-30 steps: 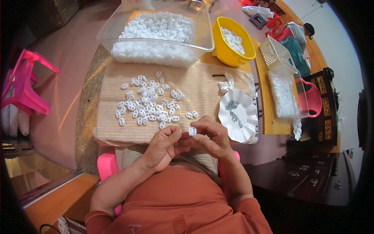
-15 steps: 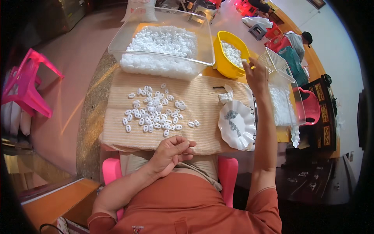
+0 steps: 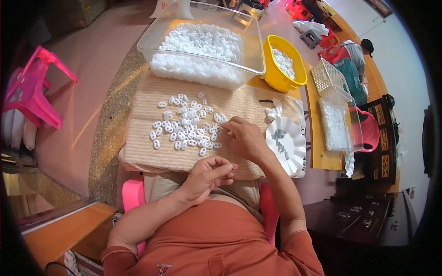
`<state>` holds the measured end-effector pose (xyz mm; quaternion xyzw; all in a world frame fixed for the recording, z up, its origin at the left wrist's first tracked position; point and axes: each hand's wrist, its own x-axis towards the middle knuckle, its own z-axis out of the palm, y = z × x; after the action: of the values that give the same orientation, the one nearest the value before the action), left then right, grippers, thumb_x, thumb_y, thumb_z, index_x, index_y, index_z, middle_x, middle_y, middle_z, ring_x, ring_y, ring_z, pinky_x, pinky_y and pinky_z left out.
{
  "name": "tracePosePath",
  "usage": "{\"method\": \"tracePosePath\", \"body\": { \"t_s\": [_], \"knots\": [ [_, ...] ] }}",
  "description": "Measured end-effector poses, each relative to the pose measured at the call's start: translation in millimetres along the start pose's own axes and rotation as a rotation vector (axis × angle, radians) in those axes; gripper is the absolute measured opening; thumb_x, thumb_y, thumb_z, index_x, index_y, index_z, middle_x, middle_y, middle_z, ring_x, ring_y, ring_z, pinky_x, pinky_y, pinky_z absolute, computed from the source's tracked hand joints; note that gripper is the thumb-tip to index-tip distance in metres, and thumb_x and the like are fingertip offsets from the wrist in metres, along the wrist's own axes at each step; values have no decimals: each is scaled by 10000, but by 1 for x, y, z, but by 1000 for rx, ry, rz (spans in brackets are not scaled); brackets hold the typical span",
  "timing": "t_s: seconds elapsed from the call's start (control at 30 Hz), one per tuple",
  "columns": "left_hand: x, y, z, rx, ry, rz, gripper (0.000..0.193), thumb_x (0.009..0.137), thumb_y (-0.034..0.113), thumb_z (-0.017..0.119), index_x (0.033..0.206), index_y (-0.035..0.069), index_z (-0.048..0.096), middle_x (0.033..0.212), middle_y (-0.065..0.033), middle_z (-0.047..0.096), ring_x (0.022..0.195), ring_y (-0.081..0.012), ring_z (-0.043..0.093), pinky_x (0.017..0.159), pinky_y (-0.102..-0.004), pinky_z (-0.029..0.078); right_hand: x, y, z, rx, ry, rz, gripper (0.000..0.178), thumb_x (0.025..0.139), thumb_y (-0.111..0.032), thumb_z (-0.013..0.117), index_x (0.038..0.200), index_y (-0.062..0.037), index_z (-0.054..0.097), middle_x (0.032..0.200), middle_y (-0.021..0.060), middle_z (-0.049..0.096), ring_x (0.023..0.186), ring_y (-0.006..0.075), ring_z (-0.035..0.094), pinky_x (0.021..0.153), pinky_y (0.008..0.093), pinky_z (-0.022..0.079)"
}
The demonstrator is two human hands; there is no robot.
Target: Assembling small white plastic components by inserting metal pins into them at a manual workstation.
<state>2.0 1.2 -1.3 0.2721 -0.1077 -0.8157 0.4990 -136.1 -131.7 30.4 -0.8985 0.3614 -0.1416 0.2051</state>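
A pile of small white oval pieces (image 3: 186, 120), each with two dark holes, is spread on the striped cloth (image 3: 147, 92). My right hand (image 3: 247, 140) reaches palm down to the pile's right edge. Its fingers are bent together among the outermost pieces, and what is between them is hidden. Nearer to me, my left hand (image 3: 209, 178) hovers at the cloth's front edge. Its thumb presses against curled fingers in a pinch, and anything held there is too small to name. Right of my right hand lies a white scalloped plate (image 3: 297, 156) with small grey-green bits (image 3: 280, 143) on it.
Behind the cloth stand a large clear bin (image 3: 260, 72) heaped with white pieces and a yellow tub (image 3: 276, 83) holding more. A crumpled white wrapper (image 3: 274, 110) lies above the plate. Farther right are a white basket (image 3: 329, 78) and another clear container (image 3: 355, 133). A person (image 3: 357, 51) sits beyond.
My right hand has come from the yellow tub's rim back to the right side of the pile. My left hand keeps its pinch. The whole view has shifted slightly.
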Motion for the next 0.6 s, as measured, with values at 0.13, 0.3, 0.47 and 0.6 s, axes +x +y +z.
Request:
{"method": "tracePosePath", "body": {
  "t_s": [0.13, 0.3, 0.47, 0.6],
  "knots": [
    [1, -2, -1, -14, -4, 3, 112, 904, 115, 614, 984, 41, 591, 1042, -93, 641, 820, -100, 619, 748, -270, 558, 3, -4, 6, -133, -29, 21, 183, 794, -185, 645, 935, -69, 666, 902, 100, 626, 792, 310, 626, 696, 398, 496],
    [1, -1, -1, -12, 6, 14, 103, 903, 107, 611, 978, 41, 588, 1040, -104, 643, 814, -117, 629, 746, -287, 563, 5, -8, 6, -124, -56, 50, 142, 806, -182, 624, 883, -68, 664, 896, 98, 621, 804, 312, 622, 698, 404, 489],
    [2, -1, -1, -13, 14, 16, 90, 903, 105, 610, 965, 46, 583, 1017, -95, 646, 811, -114, 628, 740, -282, 562, 6, -8, 7, -98, -49, -24, 114, 780, -145, 613, 841, -51, 633, 870, 105, 620, 811, 314, 609, 715, 403, 482],
    [1, 0, -1, -10, 13, 20, 87, 903, 103, 609, 963, 47, 581, 1010, -93, 646, 806, -112, 629, 738, -280, 561, 9, -9, 5, -78, -38, -70, 117, 769, -137, 612, 839, -44, 625, 862, 113, 623, 822, 315, 605, 725, 398, 480]
  ]
}}
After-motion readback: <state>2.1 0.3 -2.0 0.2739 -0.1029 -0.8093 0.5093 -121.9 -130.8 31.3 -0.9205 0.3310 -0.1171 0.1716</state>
